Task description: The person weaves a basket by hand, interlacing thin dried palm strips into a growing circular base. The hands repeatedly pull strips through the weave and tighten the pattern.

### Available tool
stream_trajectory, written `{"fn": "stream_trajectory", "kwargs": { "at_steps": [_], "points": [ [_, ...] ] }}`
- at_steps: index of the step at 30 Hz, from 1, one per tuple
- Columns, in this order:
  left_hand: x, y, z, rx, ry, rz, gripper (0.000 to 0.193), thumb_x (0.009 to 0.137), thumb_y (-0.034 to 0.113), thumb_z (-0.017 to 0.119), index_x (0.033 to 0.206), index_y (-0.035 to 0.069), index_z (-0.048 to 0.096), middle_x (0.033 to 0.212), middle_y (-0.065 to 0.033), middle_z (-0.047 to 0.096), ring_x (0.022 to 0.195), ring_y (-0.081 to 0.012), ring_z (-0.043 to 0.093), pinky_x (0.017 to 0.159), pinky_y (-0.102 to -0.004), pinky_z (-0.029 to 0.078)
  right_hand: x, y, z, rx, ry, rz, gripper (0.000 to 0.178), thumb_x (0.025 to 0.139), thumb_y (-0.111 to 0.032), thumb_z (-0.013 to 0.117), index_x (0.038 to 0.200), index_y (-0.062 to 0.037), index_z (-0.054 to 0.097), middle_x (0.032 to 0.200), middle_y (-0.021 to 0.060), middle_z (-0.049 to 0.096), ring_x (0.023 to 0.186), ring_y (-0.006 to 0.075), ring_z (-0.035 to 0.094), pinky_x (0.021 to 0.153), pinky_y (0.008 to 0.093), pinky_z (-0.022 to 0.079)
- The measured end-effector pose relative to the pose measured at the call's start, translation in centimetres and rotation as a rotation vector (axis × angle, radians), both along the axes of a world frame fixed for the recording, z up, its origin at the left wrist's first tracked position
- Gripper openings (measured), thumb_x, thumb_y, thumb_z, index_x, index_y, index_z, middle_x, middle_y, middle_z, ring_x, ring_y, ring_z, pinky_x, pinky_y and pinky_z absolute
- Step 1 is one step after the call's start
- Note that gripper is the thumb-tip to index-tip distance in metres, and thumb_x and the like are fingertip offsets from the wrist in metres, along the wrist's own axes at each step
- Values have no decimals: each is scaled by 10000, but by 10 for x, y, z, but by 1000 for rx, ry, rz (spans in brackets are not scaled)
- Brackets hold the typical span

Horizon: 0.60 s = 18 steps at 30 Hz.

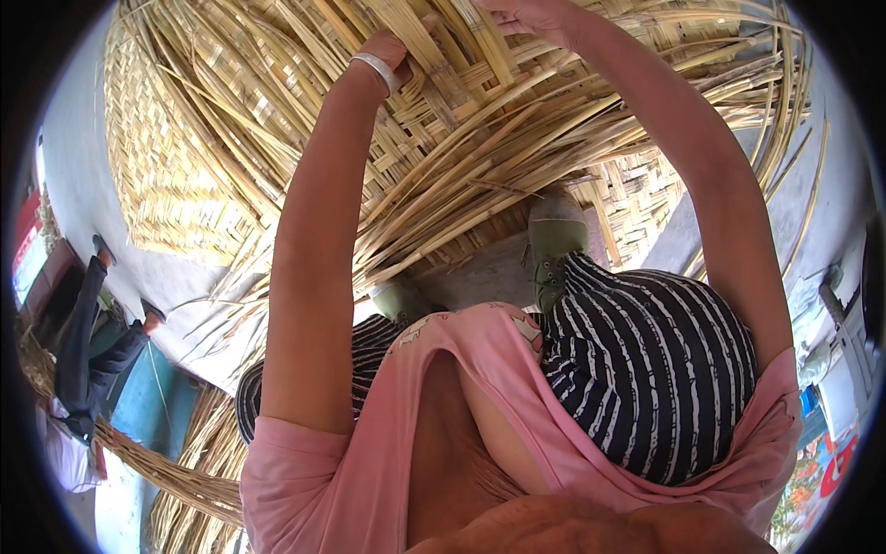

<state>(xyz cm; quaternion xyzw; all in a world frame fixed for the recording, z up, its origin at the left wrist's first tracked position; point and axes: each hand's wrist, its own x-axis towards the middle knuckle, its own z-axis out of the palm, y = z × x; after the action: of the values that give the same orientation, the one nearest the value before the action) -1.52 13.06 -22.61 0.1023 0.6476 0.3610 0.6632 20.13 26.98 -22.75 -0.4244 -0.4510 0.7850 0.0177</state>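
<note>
Grey floor (78, 175) is stretching well left of the fingers, where another person (81, 342) in dark trousers is showing. A woven mat (175, 189) is spreading beneath and around the fingers, with loose strips (461, 189) crossing it nearer the body. The left hand (388, 55) is curling its fingers around a wide strip (428, 51); the right hand (535, 18) is working to their right, its fingertips cut off, so whether they're gripping I cannot tell.

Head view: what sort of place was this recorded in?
Probably a small weaving workplace, perhaps a home yard, though I can't confirm which. A large woven mat covers much of the grey floor, long loose strips lie across it, and dry stalks lie at lower left.
</note>
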Motion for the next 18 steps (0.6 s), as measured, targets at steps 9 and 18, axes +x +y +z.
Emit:
{"fn": "stream_trajectory", "kwargs": {
  "at_steps": [9,18],
  "points": [
    [14,-7,-22,138,159,-120,336,903,161,697,1196,28,602,1131,-92,662,1010,-222,654,848,-358,587,5,-13,6,5,26,-152,296,964,-188,582,1229,-57,586,966,52,613,883,167,594,823,358,508],
    [-69,-36,-229,711,174,-199,330,976,123,570,1276,-10,539,1190,-115,649,1036,-235,641,853,-349,570,8,-29,43,239,-16,-79,308,981,-238,583,1239,-70,577,1049,62,623,941,172,586,819,330,492]
  ]
}}
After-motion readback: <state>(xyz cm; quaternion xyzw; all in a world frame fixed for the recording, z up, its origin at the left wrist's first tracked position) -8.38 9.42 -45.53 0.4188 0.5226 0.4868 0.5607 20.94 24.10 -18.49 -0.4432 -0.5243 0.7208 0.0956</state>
